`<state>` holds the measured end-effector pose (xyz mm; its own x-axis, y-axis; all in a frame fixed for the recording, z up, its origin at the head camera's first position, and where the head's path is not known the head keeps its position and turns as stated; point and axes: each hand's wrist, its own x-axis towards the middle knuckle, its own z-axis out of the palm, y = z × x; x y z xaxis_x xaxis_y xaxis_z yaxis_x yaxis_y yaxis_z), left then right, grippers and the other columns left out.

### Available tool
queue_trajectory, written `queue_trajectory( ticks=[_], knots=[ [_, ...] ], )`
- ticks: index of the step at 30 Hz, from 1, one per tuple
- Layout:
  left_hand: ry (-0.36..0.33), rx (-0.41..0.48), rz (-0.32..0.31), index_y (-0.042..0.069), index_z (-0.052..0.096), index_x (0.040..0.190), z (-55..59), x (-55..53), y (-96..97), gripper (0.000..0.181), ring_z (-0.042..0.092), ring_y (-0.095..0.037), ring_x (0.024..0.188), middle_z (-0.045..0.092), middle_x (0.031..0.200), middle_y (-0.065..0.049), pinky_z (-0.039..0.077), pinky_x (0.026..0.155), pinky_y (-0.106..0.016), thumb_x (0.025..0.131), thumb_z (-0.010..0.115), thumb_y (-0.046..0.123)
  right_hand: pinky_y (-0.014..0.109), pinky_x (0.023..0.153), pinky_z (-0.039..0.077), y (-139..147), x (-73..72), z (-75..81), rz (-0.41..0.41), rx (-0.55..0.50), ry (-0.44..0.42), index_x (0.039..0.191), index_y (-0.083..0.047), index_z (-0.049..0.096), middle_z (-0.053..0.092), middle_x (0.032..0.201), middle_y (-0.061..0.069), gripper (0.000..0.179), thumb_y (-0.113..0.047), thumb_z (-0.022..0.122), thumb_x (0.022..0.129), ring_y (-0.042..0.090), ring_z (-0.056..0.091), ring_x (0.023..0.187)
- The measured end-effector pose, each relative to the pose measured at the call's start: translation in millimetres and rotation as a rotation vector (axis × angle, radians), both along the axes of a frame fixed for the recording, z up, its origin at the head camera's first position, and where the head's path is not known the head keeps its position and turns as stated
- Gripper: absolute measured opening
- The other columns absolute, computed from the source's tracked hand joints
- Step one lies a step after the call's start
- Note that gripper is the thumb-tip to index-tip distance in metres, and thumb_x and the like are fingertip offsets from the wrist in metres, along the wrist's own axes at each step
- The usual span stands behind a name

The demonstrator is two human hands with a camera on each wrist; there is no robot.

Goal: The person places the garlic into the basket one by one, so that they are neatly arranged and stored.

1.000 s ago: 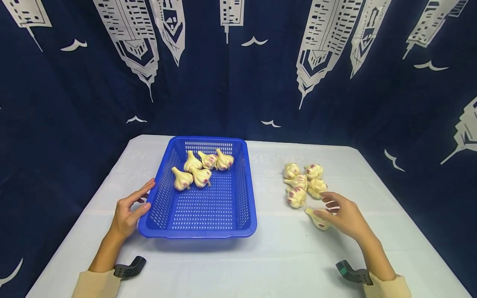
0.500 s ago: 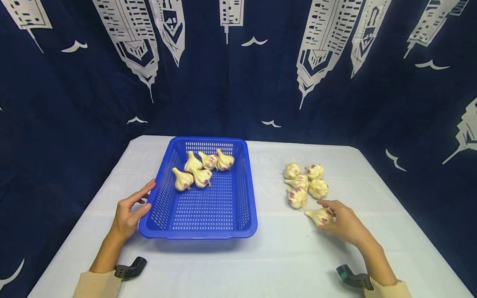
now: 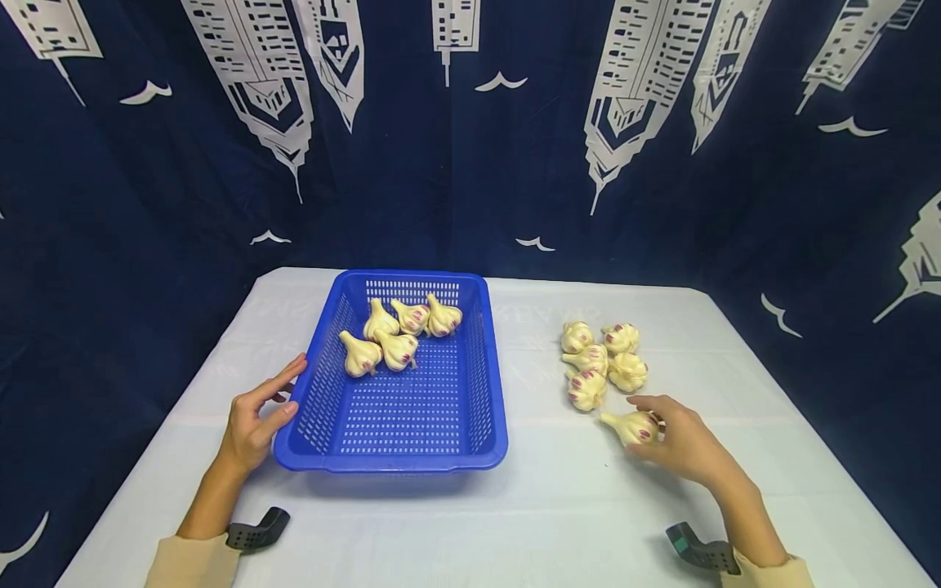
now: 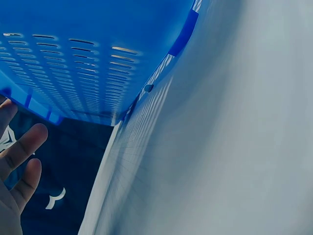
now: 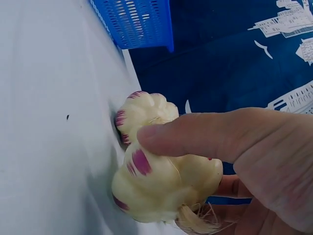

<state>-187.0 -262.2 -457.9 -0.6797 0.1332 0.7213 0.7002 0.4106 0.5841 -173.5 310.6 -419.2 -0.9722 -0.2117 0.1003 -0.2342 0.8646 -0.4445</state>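
My right hand holds a garlic bulb at the near end of the loose bulbs, its stem pointing left. In the right wrist view the thumb lies across this purple-streaked bulb, and the fingers are partly hidden behind it. At the left side of a blue plastic basket, my left hand rests against the rim with its fingers extended. Several garlic bulbs lie in the far half of the basket. More bulbs sit clustered on the table, just beyond my right hand.
A white cloth covers the table. Behind it hangs a dark blue curtain with white building prints. Each wrist wears a black band with a protruding end.
My right hand has come down slightly and its thumb and fingers have closed around the nearest garlic bulb, which has turned a little. The left hand and basket have stayed put.
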Motion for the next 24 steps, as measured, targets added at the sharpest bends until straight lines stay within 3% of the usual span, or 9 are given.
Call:
queue_trajectory(
  ticks=[13,24],
  knots=[
    [0.006,0.002,-0.002,-0.009,0.061,0.128,-1.1,-1.0,-1.2,0.049,0.059,0.001,0.099,0.056,0.141,-0.003,0.042,0.077,-0.019,0.079,0.055,-0.005,0.049,0.079,0.054,-9.2,-3.9,10.1,0.032,-0.043,0.030,0.127,0.005,0.062,0.061,0.111,0.017,0.074,-0.032,0.089,0.069,0.033,0.061,0.098],
    [0.008,0.003,-0.002,-0.009,0.061,0.128,-1.1,-1.1,-1.4,0.049,0.059,0.001,0.100,0.055,0.141,-0.003,0.042,0.077,-0.019,0.079,0.056,-0.005,0.046,0.079,0.056,-25.4,-17.1,9.7,0.106,-0.121,0.112,0.122,0.005,0.063,0.057,0.111,0.014,0.067,-0.029,0.089,0.071,0.030,0.057,0.100]
  ],
)
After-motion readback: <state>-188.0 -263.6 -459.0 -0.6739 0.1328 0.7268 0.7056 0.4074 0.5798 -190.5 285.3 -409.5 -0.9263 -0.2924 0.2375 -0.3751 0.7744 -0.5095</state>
